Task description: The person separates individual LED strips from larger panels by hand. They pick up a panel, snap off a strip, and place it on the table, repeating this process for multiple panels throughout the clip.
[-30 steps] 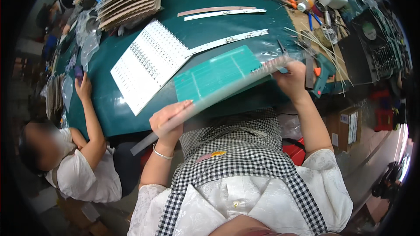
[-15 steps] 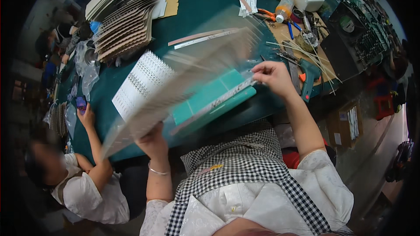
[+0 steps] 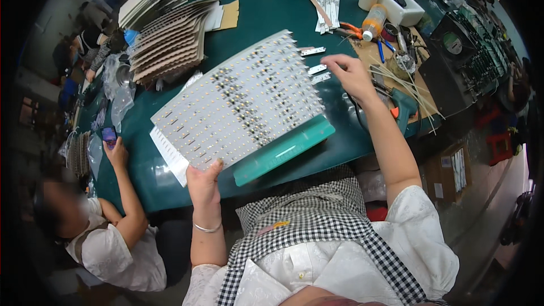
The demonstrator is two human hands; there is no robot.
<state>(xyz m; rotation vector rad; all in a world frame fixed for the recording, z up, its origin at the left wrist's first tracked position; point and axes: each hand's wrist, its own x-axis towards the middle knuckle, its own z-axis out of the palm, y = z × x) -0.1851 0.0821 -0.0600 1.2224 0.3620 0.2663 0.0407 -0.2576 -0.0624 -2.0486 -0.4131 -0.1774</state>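
A broad white LED circuit-board panel (image 3: 238,102), with rows of small yellow LEDs and a jagged right edge, tilts over the table. My left hand (image 3: 204,180) grips its lower left edge, thumb on the face. Off the jagged edge, my right hand (image 3: 352,76) is held with fingers curled together. Its fingertips meet the end of a short white strip (image 3: 317,69); whether they pinch it cannot be made out. Below the panel lies a green block (image 3: 286,152), partly covered. A second white board (image 3: 170,156) shows under the panel's left side.
Stacked boards (image 3: 170,39) stand at the far left. Loose strips (image 3: 323,5), an orange bottle (image 3: 374,21), a foam box (image 3: 403,8) and a green glue gun (image 3: 403,107) lie far right. At left a seated person (image 3: 116,238) holds a phone (image 3: 109,135).
The panel, blurred in a swing before, is now steady and face up above the green block. My right hand has moved off the green block, up and right to the panel's jagged edge.
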